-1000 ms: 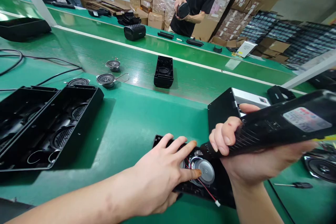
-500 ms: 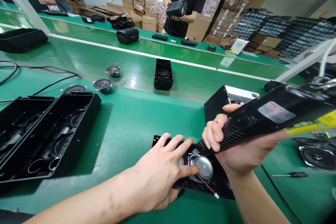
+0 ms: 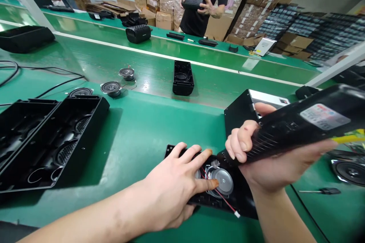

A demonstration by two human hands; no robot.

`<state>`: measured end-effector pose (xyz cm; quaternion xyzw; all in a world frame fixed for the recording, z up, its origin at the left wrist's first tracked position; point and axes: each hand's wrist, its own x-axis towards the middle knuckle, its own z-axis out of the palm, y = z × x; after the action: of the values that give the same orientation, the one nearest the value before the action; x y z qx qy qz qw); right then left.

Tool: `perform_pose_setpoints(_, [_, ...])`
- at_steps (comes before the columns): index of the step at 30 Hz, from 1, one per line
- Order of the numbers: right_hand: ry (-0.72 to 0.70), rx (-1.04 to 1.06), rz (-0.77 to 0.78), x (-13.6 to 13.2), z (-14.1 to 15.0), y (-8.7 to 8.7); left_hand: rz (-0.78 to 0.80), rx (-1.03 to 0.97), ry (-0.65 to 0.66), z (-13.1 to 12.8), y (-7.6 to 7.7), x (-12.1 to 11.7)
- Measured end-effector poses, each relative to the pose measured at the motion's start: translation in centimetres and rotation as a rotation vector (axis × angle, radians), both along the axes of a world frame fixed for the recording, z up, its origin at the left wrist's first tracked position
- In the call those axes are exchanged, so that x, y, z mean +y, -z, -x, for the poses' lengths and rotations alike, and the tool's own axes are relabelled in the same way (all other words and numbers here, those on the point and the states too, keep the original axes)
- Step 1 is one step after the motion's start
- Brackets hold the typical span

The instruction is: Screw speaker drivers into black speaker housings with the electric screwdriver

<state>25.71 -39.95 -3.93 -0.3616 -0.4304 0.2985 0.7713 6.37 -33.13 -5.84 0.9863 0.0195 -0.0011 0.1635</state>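
Observation:
My right hand (image 3: pixel 268 155) is wrapped around a black electric screwdriver (image 3: pixel 296 125) with a silver label. Its tip slants down to the rim of a round silver-backed speaker driver (image 3: pixel 222 182). The driver lies in a black speaker panel (image 3: pixel 242 201), and a red wire with a white plug (image 3: pixel 237 214) trails over it. My left hand (image 3: pixel 179 184) spans the panel with fingers spread across it, the index fingertip on the driver and the thumb tucked at the near edge, gripping it. Part of a second driver shows beneath that hand.
Two open black speaker housings (image 3: pixel 65 148) stand at left, with loose drivers (image 3: pixel 111 88) behind them. Another housing (image 3: pixel 183 78) sits farther back. A black-and-silver box (image 3: pixel 239 110), a thin screwdriver (image 3: pixel 327 191) and a larger driver (image 3: pixel 349 171) are at right. Across the bench, a person (image 3: pixel 205 3) holds a black speaker.
The electric screwdriver and my right hand have shifted slightly right, and its tip looks a little farther from my left fingers. The person opposite has turned the speaker. My left hand stays put.

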Motion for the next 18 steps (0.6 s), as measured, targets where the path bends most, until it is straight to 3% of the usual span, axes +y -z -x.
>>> perform_pose_setpoints(18, [0.036,-0.039,0.061,-0.67,-0.5,-0.41,-0.067,-0.086,0.009,0.24,0.17,-0.01])
